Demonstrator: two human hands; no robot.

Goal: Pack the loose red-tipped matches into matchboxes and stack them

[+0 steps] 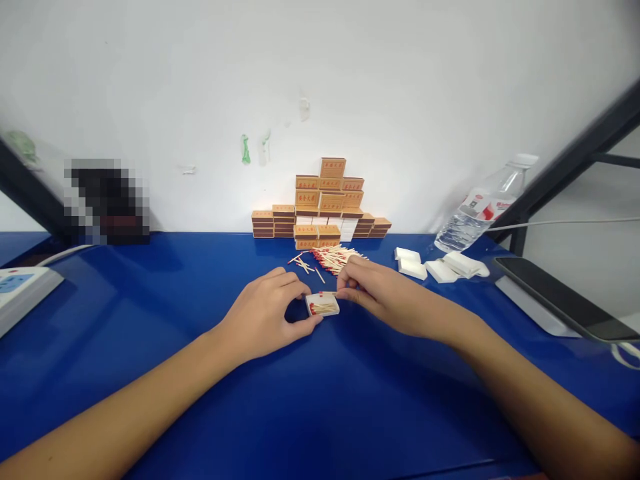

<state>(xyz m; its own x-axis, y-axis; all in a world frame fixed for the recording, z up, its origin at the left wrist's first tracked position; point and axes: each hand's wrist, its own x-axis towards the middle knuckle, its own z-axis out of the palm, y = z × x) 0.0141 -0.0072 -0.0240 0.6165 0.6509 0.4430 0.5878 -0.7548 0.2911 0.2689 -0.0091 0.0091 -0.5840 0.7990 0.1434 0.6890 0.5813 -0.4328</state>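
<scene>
A small white matchbox tray lies on the blue table with several red-tipped matches in it. My left hand grips the tray's left end between thumb and forefinger. Over the tray's far right edge, my right hand pinches a match, its red head pointing left. Just beyond my right hand lies a heap of loose matches. A few stray matches are scattered to the heap's left.
Closed matchboxes stand stacked against the wall. White trays lie at the right, near a leaning water bottle and a phone propped on a white object. A power strip sits at far left, and a pixelated dark object behind it.
</scene>
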